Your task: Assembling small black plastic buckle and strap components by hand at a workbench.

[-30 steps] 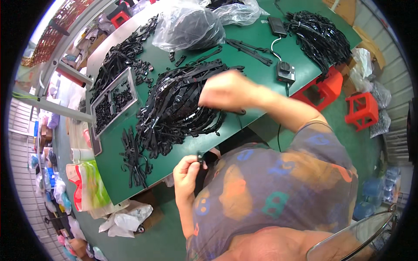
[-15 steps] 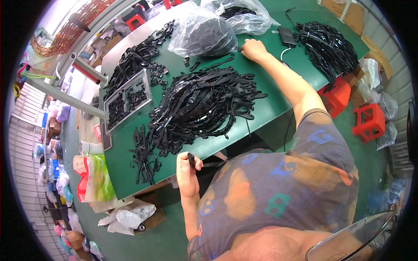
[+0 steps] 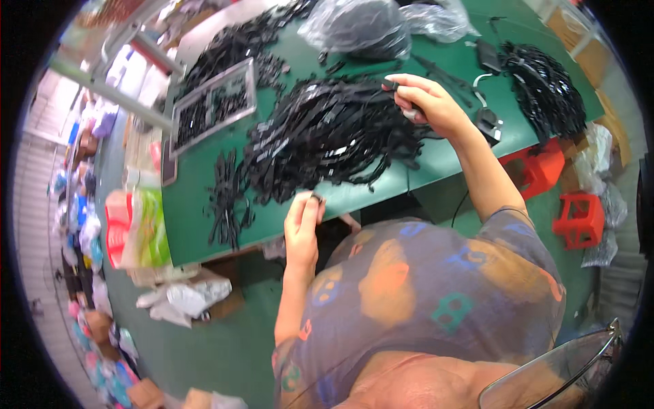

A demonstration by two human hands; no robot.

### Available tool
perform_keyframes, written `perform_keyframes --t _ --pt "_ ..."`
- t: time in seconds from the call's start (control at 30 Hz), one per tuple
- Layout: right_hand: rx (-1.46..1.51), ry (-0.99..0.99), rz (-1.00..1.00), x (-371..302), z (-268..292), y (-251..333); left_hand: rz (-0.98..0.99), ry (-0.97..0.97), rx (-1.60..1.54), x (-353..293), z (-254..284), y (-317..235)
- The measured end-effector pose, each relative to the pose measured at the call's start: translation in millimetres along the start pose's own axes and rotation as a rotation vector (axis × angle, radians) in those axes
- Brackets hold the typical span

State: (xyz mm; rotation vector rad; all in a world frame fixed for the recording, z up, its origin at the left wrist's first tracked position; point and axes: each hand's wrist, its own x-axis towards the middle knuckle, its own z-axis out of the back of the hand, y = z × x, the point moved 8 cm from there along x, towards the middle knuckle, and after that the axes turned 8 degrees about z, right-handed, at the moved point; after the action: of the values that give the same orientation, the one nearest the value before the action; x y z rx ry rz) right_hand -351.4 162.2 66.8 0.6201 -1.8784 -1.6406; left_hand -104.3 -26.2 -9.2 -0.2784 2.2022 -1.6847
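Observation:
A large heap of black straps [image 3: 327, 140] lies on the green table [image 3: 192, 235], with plastic fittings among them. Over the heap's right end, my right hand [image 3: 432, 105] is closed, a small black piece [image 3: 390, 85] pinched at its fingertips. My left hand [image 3: 302, 228] is raised near the table's front edge, its fingers closed on another small black piece [image 3: 317, 198] that mostly hides behind them. Left of the heap is a smaller bunch of black straps [image 3: 225, 204]. A clear tray [image 3: 253, 82] holds many small black parts.
Clear plastic bags [image 3: 357, 27] of black goods stand at the back. Another strap bundle [image 3: 545, 92] hangs near the right edge, beside a black box [image 3: 487, 56] with a white cable. Red stools [image 3: 579, 221] stand at right. Shopping bags [image 3: 139, 228] stand by the left edge.
My right hand has come back from beside the plastic bag toward the heap and now pinches a small black piece. My left hand keeps its grip. The whole view has shifted.

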Motion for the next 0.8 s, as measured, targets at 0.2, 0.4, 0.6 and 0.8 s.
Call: perform_keyframes --t 0.2,0.4,0.6,0.8 --pt "-0.052 0.321 -0.141 -40 -108 -33 -0.036 0.035 -0.11 2 1 6" --pt "0.268 0.437 -0.318 -50 -167 -87 -0.064 0.071 -0.188 -7 7 -1" --pt "0.34 0.434 -0.364 -43 -184 -90 -0.007 0.116 -0.34 -13 8 0" --pt "0.452 0.53 -0.403 -43 -184 -101 -0.015 0.156 -0.339 -14 11 0"
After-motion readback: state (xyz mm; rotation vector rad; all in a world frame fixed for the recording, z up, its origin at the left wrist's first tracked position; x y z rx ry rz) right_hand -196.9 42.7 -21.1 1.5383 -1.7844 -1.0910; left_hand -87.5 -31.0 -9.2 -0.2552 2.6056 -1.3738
